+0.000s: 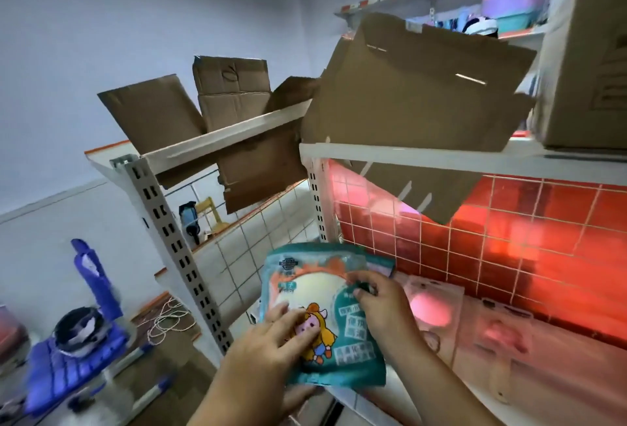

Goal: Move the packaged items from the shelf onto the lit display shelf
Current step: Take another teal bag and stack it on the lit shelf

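Being gripped by left hand (271, 351) and right hand (383, 307), the teal packet (315, 293) is best laid flat at the front edge of the lit shelf (526, 249).

left hand (271, 354): grips teal packet (353, 361) from below | right hand (383, 310): pinches its front | behind: red-lit shelf (543, 256), clear packs (441, 310) on it | above: cardboard (407, 93)

Packet (322, 317) at lower centre, between left grip (271, 344) and right grip (380, 307), before the lit shelf (549, 398). Right of it, on that shelf, packaged items (434, 310). Left, slotted upright (176, 239). Above, cardboard sheets (407, 93) on the upper shelf (407, 155).
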Demonstrator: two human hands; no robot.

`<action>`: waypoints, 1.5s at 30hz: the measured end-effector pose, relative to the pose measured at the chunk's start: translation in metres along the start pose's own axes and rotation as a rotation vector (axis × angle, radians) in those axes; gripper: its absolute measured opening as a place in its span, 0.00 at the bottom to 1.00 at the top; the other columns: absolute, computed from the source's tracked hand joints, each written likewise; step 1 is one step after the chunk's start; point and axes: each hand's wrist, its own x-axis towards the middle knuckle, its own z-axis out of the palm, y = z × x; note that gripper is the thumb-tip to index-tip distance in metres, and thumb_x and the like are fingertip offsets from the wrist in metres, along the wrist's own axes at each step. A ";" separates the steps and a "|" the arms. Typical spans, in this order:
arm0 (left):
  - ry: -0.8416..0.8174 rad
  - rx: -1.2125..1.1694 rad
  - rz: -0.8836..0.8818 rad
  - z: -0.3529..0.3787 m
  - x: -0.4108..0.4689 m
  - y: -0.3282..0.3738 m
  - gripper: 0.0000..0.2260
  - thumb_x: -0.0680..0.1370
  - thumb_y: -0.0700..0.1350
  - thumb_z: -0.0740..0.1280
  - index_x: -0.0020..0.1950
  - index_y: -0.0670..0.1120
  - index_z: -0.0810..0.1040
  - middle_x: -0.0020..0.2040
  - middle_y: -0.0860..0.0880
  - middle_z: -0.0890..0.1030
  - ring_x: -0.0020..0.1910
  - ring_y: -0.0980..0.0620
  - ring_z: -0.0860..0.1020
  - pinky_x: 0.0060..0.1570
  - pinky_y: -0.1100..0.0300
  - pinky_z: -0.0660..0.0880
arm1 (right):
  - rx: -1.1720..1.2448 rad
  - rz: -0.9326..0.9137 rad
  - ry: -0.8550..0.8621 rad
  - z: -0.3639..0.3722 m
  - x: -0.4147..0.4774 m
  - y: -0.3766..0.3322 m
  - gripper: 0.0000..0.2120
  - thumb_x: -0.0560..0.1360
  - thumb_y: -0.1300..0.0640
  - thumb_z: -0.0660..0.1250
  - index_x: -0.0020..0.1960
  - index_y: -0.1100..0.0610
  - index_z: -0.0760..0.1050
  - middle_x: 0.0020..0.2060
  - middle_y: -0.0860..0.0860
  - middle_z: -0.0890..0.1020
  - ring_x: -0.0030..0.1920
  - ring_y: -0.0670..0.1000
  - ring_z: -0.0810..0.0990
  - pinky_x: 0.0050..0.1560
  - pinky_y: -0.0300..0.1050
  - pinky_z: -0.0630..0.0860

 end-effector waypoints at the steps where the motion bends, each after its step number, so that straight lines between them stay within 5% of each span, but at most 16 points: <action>1: -0.014 -0.013 0.007 0.002 0.011 -0.009 0.32 0.72 0.76 0.59 0.67 0.58 0.81 0.65 0.50 0.82 0.63 0.45 0.81 0.52 0.45 0.82 | -0.014 -0.004 0.003 0.003 0.014 0.002 0.18 0.77 0.70 0.65 0.45 0.47 0.82 0.45 0.45 0.85 0.44 0.49 0.85 0.46 0.48 0.83; 8: -0.089 -0.075 -0.007 0.019 0.084 -0.039 0.35 0.68 0.76 0.58 0.71 0.63 0.73 0.70 0.59 0.77 0.70 0.49 0.76 0.56 0.48 0.80 | -0.017 0.016 0.054 0.006 0.085 0.016 0.18 0.79 0.68 0.64 0.48 0.45 0.81 0.45 0.48 0.84 0.41 0.56 0.85 0.42 0.55 0.82; 12: -0.037 -0.173 0.033 0.036 0.112 -0.040 0.36 0.74 0.72 0.61 0.80 0.67 0.54 0.78 0.67 0.50 0.79 0.57 0.46 0.74 0.50 0.49 | -0.103 0.031 0.110 0.002 0.108 0.026 0.17 0.77 0.70 0.62 0.51 0.51 0.81 0.43 0.44 0.83 0.41 0.58 0.84 0.39 0.55 0.81; 14: -0.046 -0.191 0.056 0.044 0.124 -0.044 0.36 0.77 0.70 0.62 0.80 0.68 0.49 0.78 0.68 0.45 0.79 0.59 0.41 0.76 0.51 0.46 | -0.107 0.071 0.130 -0.001 0.116 0.030 0.16 0.77 0.70 0.61 0.53 0.53 0.81 0.44 0.48 0.84 0.39 0.52 0.85 0.39 0.52 0.82; 19: -0.075 -0.244 0.167 0.067 0.151 -0.059 0.33 0.74 0.71 0.60 0.78 0.66 0.57 0.80 0.64 0.56 0.81 0.57 0.49 0.79 0.49 0.58 | 0.009 0.201 0.209 -0.002 0.126 0.046 0.16 0.79 0.67 0.61 0.52 0.47 0.80 0.44 0.54 0.85 0.40 0.57 0.86 0.41 0.52 0.83; 24: -0.051 -0.303 0.285 0.098 0.174 -0.081 0.30 0.70 0.73 0.63 0.70 0.65 0.69 0.73 0.61 0.69 0.75 0.55 0.66 0.68 0.50 0.73 | -0.025 0.230 0.354 0.011 0.129 0.073 0.18 0.80 0.68 0.60 0.53 0.47 0.79 0.49 0.48 0.82 0.45 0.51 0.84 0.43 0.46 0.84; 27: -0.001 -0.373 0.279 0.121 0.186 -0.093 0.33 0.70 0.76 0.60 0.72 0.63 0.70 0.74 0.61 0.69 0.74 0.58 0.65 0.69 0.55 0.71 | -0.121 0.262 0.341 0.018 0.130 0.080 0.16 0.83 0.64 0.58 0.56 0.45 0.77 0.48 0.41 0.77 0.46 0.42 0.79 0.37 0.32 0.75; 33: -0.031 -0.431 0.266 0.152 0.202 -0.095 0.36 0.68 0.73 0.62 0.75 0.62 0.69 0.72 0.59 0.70 0.67 0.54 0.72 0.69 0.53 0.72 | -0.599 0.271 0.347 0.035 0.121 0.095 0.21 0.80 0.61 0.62 0.70 0.45 0.70 0.62 0.46 0.70 0.49 0.44 0.77 0.46 0.36 0.77; 36: -0.015 -0.419 0.254 0.163 0.193 -0.094 0.38 0.67 0.72 0.65 0.76 0.62 0.69 0.74 0.56 0.72 0.73 0.48 0.69 0.71 0.48 0.67 | -0.740 0.314 0.372 0.045 0.109 0.102 0.25 0.80 0.56 0.64 0.76 0.44 0.65 0.70 0.48 0.66 0.54 0.45 0.76 0.52 0.36 0.73; 39: 0.006 -0.428 0.235 0.166 0.187 -0.092 0.40 0.67 0.74 0.65 0.76 0.61 0.69 0.76 0.55 0.71 0.78 0.49 0.63 0.73 0.46 0.62 | -0.743 0.309 0.403 0.054 0.101 0.109 0.27 0.81 0.52 0.64 0.78 0.43 0.61 0.76 0.46 0.63 0.59 0.44 0.75 0.59 0.34 0.70; 45: 0.014 -0.389 0.185 0.165 0.187 -0.090 0.39 0.69 0.79 0.58 0.74 0.59 0.72 0.74 0.47 0.73 0.74 0.44 0.68 0.67 0.40 0.71 | -0.588 0.240 0.402 0.062 0.100 0.106 0.32 0.83 0.53 0.61 0.76 0.29 0.50 0.74 0.42 0.63 0.55 0.43 0.76 0.57 0.41 0.78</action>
